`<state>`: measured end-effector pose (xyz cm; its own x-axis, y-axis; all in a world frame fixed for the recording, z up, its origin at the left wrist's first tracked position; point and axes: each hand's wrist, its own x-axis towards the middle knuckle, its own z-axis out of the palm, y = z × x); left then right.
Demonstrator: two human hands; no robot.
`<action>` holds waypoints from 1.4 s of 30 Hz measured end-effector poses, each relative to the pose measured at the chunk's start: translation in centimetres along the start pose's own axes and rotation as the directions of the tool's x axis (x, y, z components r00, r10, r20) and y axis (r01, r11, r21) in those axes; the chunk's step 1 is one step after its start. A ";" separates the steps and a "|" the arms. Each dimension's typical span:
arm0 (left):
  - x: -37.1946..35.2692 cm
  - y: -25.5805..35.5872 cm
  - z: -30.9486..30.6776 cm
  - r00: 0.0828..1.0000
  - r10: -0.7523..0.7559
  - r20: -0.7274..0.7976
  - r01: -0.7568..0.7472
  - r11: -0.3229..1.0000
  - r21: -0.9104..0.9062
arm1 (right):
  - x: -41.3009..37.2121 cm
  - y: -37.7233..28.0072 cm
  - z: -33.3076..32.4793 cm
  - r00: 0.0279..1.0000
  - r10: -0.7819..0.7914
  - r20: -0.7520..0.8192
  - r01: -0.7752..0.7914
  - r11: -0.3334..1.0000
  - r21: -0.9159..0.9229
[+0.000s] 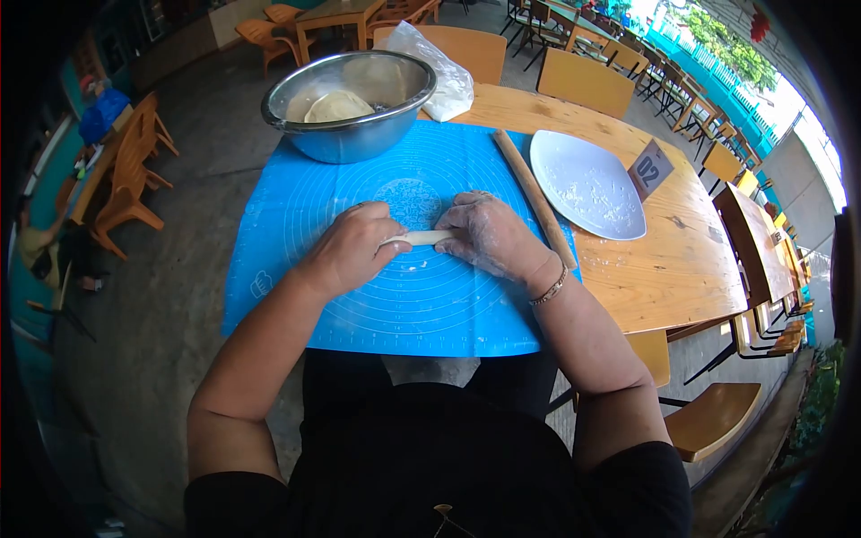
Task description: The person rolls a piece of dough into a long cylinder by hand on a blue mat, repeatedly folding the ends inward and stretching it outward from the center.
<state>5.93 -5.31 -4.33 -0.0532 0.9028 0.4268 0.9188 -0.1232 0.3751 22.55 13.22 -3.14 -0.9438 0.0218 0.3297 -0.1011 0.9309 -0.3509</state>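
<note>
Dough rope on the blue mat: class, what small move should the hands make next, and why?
Probably roll the dough rope forward while sliding the left hand and right hand slightly apart. Both hands cover its ends, only a short, thick stretch shows between them, and the blue mat has bare room on either side.

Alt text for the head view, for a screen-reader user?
The person's left hand and right hand hold the ends of a thin roll of dough on a blue mat on a wooden table. Nearby are a steel bowl with more dough, a rolling pin and a white plate.
</note>
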 end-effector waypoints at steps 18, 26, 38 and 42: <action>-0.4 0.5 -0.8 0.981 -0.193 -0.001 0.193 0.981 -0.008 | -0.2 -1.0 0.4 0.996 -0.035 -0.084 0.029 0.998 -0.064; -0.1 0.5 -1.5 0.938 -0.321 0.127 0.330 0.942 -0.056 | 0.6 -1.8 2.4 0.996 -0.044 -0.078 0.041 0.998 -0.037; 0.2 1.2 -1.6 0.895 -0.396 0.208 0.431 0.886 -0.168 | 1.0 -2.8 2.2 0.999 0.013 -0.041 -0.012 0.999 0.036; 0.1 0.5 -1.3 0.935 -0.305 0.181 0.328 0.938 -0.110 | 0.9 -2.8 2.7 0.997 -0.037 -0.071 0.036 0.999 -0.016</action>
<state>5.89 -5.86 -2.99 -0.2594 0.9561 0.1360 0.8017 0.1347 0.5823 21.17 9.65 -4.19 -0.9146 0.0128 0.4040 -0.1303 0.9368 -0.3248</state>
